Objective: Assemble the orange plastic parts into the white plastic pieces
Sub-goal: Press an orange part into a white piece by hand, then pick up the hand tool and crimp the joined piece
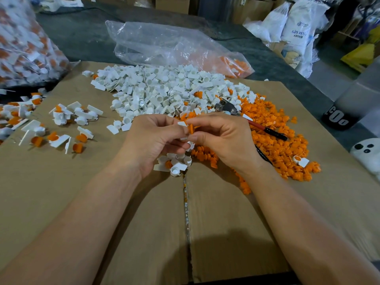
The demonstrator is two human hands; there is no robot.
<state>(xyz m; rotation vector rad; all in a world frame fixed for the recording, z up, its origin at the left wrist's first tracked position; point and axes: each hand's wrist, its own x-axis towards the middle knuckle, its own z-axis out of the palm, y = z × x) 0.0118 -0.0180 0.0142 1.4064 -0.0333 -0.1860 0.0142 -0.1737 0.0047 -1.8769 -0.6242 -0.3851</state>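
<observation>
One orange part (191, 128) is pinched in the curled fingers (203, 122) of the right hand (224, 140). It is held against a white piece (182, 124) gripped by the curled fingers of the left hand (152, 138), both raised just above the cardboard (102, 202) spread over the desk (82, 38). Behind the hands, a heap of white pieces (160, 89) is seen; a heap of orange parts (277, 132) lies to the right. Assembled pieces (61, 124) are scattered at left.
</observation>
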